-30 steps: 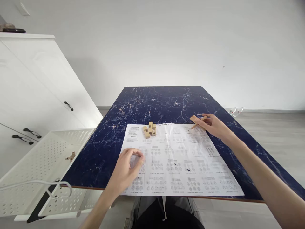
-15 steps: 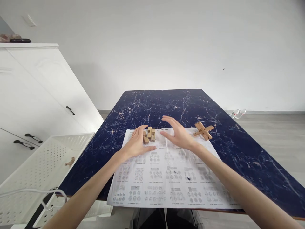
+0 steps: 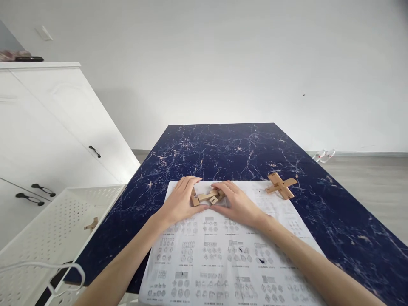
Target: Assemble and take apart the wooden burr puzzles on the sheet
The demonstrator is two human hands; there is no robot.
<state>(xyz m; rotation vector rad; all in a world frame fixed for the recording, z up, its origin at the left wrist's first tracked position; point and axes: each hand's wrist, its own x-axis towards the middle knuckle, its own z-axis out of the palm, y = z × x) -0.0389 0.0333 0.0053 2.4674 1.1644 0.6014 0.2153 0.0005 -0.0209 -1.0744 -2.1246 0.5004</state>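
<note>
Cupping wooden puzzle pieces (image 3: 208, 196) between both hands.

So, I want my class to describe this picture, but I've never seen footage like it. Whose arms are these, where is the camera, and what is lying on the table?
The camera sits on a person's head and looks forward and down, so the two bare arms are that person's own. The left hand and right hand close around a small cluster of wooden puzzle blocks; one block bears a mark, too small to read surely. They rest on a printed sheet of diagrams spread over a dark blue marbled table. A wooden cross-shaped piece lies apart to the right. A white perforated basket beside the table holds another wooden piece.
</note>
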